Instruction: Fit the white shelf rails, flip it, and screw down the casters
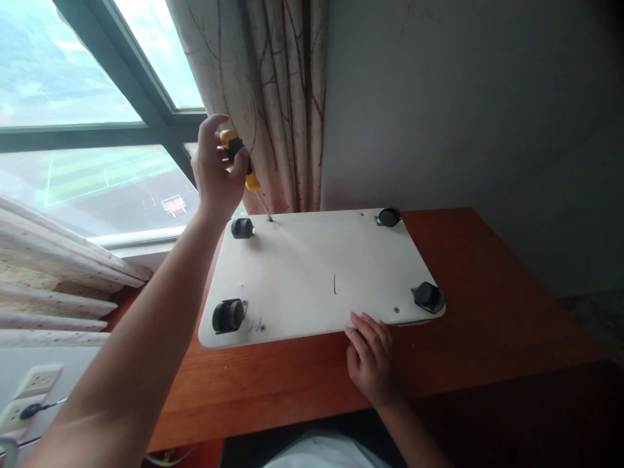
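Raised over the far left part of a white board (302,260), my left hand (219,162) is closed around a screwdriver (252,180) with a yellow and black handle. Its metal shaft slants down, and the tip meets a small dark screw spot near the board's far edge. My right hand (371,354) grips the board's near edge, fingers over the top face. Black casters stick up at the corners: near left (228,316), far left (242,228), far right (389,216) and near right (429,296). A screw (396,310) shows near the right hand.
The board lies on a reddish-brown wooden table (458,260). Behind it hang a patterned curtain (277,97) and a grey wall (439,104). At left are a window frame (160,134), another curtain (43,279) and a wall socket (39,381) with a plug.
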`<move>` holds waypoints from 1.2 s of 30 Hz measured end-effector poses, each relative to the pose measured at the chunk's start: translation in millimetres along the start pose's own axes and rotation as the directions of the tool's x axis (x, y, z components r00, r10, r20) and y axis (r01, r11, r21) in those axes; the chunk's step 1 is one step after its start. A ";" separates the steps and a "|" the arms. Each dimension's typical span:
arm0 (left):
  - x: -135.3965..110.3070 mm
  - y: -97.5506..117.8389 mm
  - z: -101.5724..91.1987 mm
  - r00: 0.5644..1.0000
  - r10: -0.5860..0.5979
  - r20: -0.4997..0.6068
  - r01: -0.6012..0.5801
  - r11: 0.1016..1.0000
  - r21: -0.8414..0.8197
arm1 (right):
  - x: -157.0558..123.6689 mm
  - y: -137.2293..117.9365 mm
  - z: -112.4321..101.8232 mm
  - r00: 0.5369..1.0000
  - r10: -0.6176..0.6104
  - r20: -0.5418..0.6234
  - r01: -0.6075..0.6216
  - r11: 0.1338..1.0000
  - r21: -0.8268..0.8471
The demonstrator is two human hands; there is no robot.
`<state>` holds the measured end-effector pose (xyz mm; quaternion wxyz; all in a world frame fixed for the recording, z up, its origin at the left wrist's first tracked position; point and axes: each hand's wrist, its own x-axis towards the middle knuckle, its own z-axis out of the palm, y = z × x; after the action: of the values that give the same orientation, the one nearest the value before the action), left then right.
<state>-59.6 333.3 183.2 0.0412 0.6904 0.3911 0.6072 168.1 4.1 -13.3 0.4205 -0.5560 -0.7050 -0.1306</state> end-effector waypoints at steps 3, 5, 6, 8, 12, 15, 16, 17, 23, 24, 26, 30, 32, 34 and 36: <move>-0.3 0.6 -2.2 1.000 0.015 -0.001 -0.015 1.000 0.002 | 0.2 -0.1 -0.2 1.000 -0.003 0.005 0.003 1.000 -0.003; 1.7 2.0 -4.1 1.000 0.025 -0.012 -0.024 0.999 0.029 | 0.3 0.0 -0.4 1.000 -0.006 0.009 0.006 1.000 -0.005; 3.0 2.9 -4.8 1.000 0.022 -0.016 -0.021 0.999 0.046 | 0.4 0.0 -0.6 1.000 -0.007 0.009 0.007 1.000 -0.005; 5.1 4.6 -5.4 1.000 0.003 0.003 -0.003 0.999 0.054 | 0.6 0.0 -0.9 1.000 -0.005 0.010 0.005 1.000 -0.006; 5.0 7.1 -3.7 0.994 0.001 0.106 0.004 0.998 -0.056 | 0.9 -0.4 -1.4 1.000 0.003 0.016 -0.003 1.000 0.002; 3.9 8.1 -1.8 0.994 0.015 0.106 -0.010 0.998 -0.056 | 1.1 -0.7 -1.5 1.000 0.004 0.020 -0.004 1.000 0.014; 4.0 8.1 -1.2 0.995 0.025 0.092 -0.022 0.999 -0.029 | 1.1 -0.8 -1.5 1.000 0.003 0.019 -0.003 1.000 0.018; 4.1 8.0 -0.5 0.996 0.036 0.083 -0.035 0.999 -0.004 | 1.2 -0.9 -1.5 1.000 0.002 0.018 -0.003 1.000 0.022; 2.0 7.8 3.4 0.984 0.065 0.169 -0.058 0.997 -0.048 | 1.2 -0.9 -2.3 1.000 0.003 0.025 -0.004 1.000 0.025; 1.3 8.9 3.6 0.982 0.066 0.176 -0.061 0.997 -0.038 | 1.2 -0.8 -2.5 1.000 0.002 0.030 -0.003 1.000 0.027; 1.0 11.8 3.6 0.987 0.064 0.150 -0.068 0.997 0.023 | 1.1 -0.8 -2.6 0.999 -0.001 0.033 0.000 0.999 0.033; 2.4 15.1 4.1 0.996 0.048 0.071 -0.056 0.992 0.116 | 1.1 -1.0 -2.4 1.000 -0.004 0.022 0.003 0.999 0.035; 2.0 14.6 4.3 0.995 0.046 0.083 -0.054 0.994 0.093 | 1.4 -1.2 -2.5 1.000 0.000 0.021 0.000 0.999 0.035; 0.8 14.3 3.9 0.993 0.052 0.103 -0.057 0.997 0.046 | 2.0 -1.5 -2.7 1.000 0.002 0.022 -0.003 0.999 0.033; 0.1 15.0 2.7 0.993 0.053 0.107 -0.057 0.998 0.030 | 2.8 -1.7 -3.1 1.000 -0.001 0.022 0.000 0.999 0.033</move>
<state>-49.8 324.1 190.6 0.0337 0.7327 0.3793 0.5641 167.9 3.4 -8.9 0.4216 -0.5502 -0.7119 -0.1130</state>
